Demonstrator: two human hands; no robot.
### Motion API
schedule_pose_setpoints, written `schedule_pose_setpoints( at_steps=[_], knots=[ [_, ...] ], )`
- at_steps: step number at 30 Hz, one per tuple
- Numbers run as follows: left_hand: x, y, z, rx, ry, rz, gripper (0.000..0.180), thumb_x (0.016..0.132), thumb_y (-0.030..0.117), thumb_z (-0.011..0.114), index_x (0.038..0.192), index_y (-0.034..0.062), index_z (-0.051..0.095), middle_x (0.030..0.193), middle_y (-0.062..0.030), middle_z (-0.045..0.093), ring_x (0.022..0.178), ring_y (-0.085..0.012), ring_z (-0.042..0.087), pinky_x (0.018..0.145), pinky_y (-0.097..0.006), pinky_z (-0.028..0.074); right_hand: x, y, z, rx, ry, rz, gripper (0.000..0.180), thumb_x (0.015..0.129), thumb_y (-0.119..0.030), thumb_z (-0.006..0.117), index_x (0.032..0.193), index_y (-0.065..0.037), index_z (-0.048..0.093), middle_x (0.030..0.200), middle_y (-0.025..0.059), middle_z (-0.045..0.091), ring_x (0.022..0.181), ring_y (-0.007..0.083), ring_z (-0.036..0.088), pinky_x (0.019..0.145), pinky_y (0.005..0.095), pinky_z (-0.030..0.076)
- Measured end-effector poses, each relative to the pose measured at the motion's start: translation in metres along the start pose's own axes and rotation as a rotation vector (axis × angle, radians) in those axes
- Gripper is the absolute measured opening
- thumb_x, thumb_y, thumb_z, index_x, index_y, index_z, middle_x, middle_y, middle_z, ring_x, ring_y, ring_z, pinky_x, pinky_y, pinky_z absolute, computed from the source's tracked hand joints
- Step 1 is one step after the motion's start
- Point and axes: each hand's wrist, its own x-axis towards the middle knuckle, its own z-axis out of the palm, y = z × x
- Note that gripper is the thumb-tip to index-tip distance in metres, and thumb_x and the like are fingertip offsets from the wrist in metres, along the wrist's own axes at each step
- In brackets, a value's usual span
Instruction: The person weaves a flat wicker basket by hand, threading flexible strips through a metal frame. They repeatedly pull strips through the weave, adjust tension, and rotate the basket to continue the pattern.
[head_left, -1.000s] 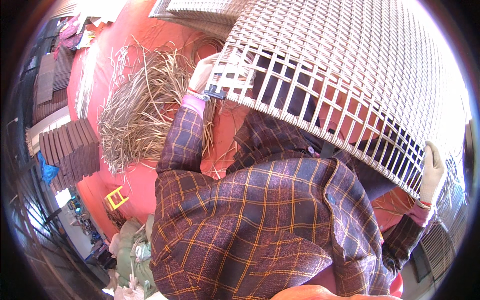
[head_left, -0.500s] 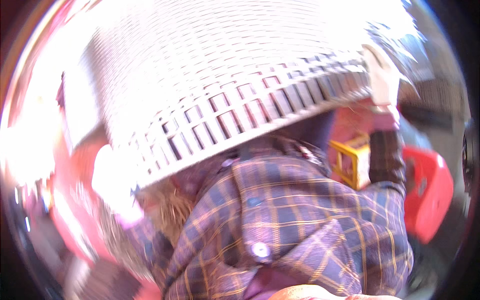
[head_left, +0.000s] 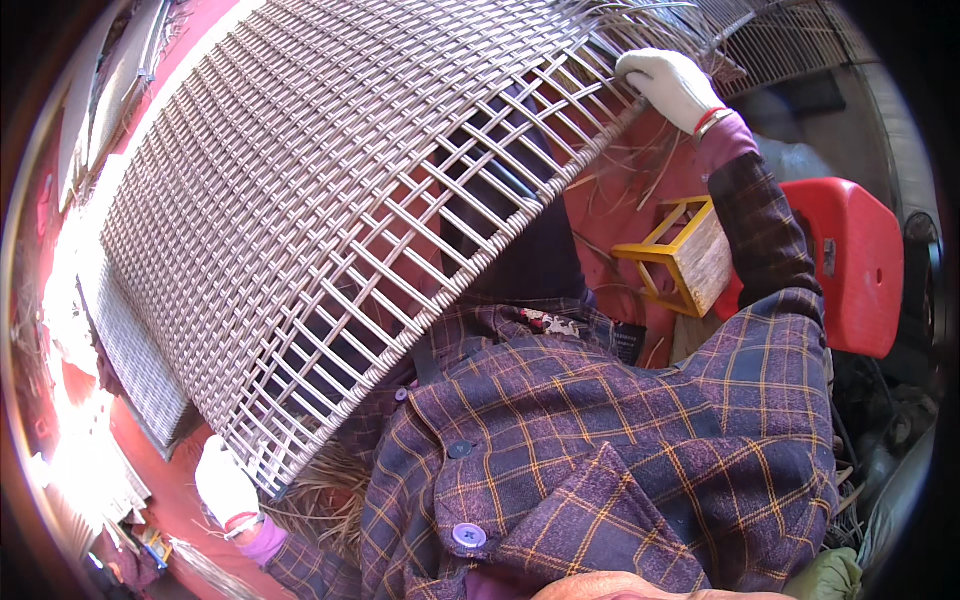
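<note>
A large greyish-brown wicker panel [head_left: 300, 160] slants across the view in front of my body. Its weave is tight over most of the surface and turns into an open lattice along the wrapped near rim. My right hand [head_left: 672, 88], in a white glove, is closed round the rim at the panel's far right corner. At the near left corner, my left hand [head_left: 228, 485], gloved in white too, grips the panel's side edge. Some of its fingers are hidden behind the weave. My legs show through the lattice gaps.
A yellow-framed wooden stool [head_left: 690, 255] lies tipped on the red floor, beside a red plastic seat [head_left: 850, 265] at my right. Loose wicker strands [head_left: 330, 505] lie below the panel. Another woven panel [head_left: 135, 350] rests beyond its left side.
The panel has turned to a steeper slant: its left corner has come down towards me, and its right corner has moved up and inward. Both hands have moved with it, still gripping.
</note>
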Motion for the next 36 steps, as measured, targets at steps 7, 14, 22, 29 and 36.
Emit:
schedule_pose_setpoints(
  at_steps=[7, 14, 22, 29, 36],
  knots=[
    [0.035, 0.174, -0.062, -0.097, 0.318, 0.368, 0.029, 0.096, 0.007, 0.071, 0.125, 0.0059, 0.077, 0.119, -0.0102, 0.078, 0.107, -0.0287, 0.072, 0.098, -0.042, 0.055, 0.001, 0.004, -0.013, 0.393, -0.063, 0.163, 0.028, 0.101, -0.001, 0.056, 0.125, -0.005, 0.070, 0.092, 0.0067, 0.068, 0.066, 0.0135, 0.061, 0.063, 0.0315, 0.054],
    [0.055, 0.311, -0.043, -0.398, 0.209, 0.949, 0.069, 0.076, 0.040, 0.089, 0.136, 0.0099, 0.073, 0.143, -0.0162, 0.067, 0.130, -0.0405, 0.059, 0.116, -0.061, 0.041, 0.010, 0.042, -0.020, 0.085, -0.093, -0.086, 0.024, 0.100, -0.007, 0.059, 0.120, -0.002, 0.071, 0.110, 0.0187, 0.076, 0.104, 0.0347, 0.072, 0.094, 0.0425, 0.057],
    [0.060, 0.316, -0.031, -0.324, 0.219, 0.906, 0.078, 0.079, 0.041, 0.088, 0.148, 0.0120, 0.066, 0.158, -0.0186, 0.056, 0.148, -0.0472, 0.047, 0.122, -0.067, 0.032, 0.082, 0.103, -0.077, -0.579, 0.388, -0.004, 0.015, 0.088, -0.018, 0.066, 0.085, -0.005, 0.074, 0.081, 0.0183, 0.071, 0.082, 0.0389, 0.073, 0.077, 0.0464, 0.059],
    [0.067, 0.311, -0.036, -0.590, 0.236, 0.855, 0.049, 0.081, 0.024, 0.090, 0.122, 0.0014, 0.076, 0.127, -0.0171, 0.074, 0.126, -0.0415, 0.065, 0.110, -0.055, 0.048, 0.085, 0.085, -0.018, -1.123, 0.378, 0.249, 0.012, 0.091, -0.019, 0.068, 0.095, -0.010, 0.075, 0.089, 0.0147, 0.071, 0.087, 0.0374, 0.072, 0.082, 0.0480, 0.058],
    [0.094, 0.318, -0.039, -0.694, 0.485, 0.725, 0.021, 0.086, 0.002, 0.085, 0.106, -0.0002, 0.079, 0.092, -0.0131, 0.075, 0.086, -0.0317, 0.073, 0.076, -0.040, 0.059, 0.044, -0.101, -0.033, 0.116, 0.449, -0.289, 0.012, 0.094, -0.014, 0.071, 0.094, -0.003, 0.077, 0.079, 0.0128, 0.071, 0.071, 0.0309, 0.070, 0.067, 0.0396, 0.055]
  ],
)
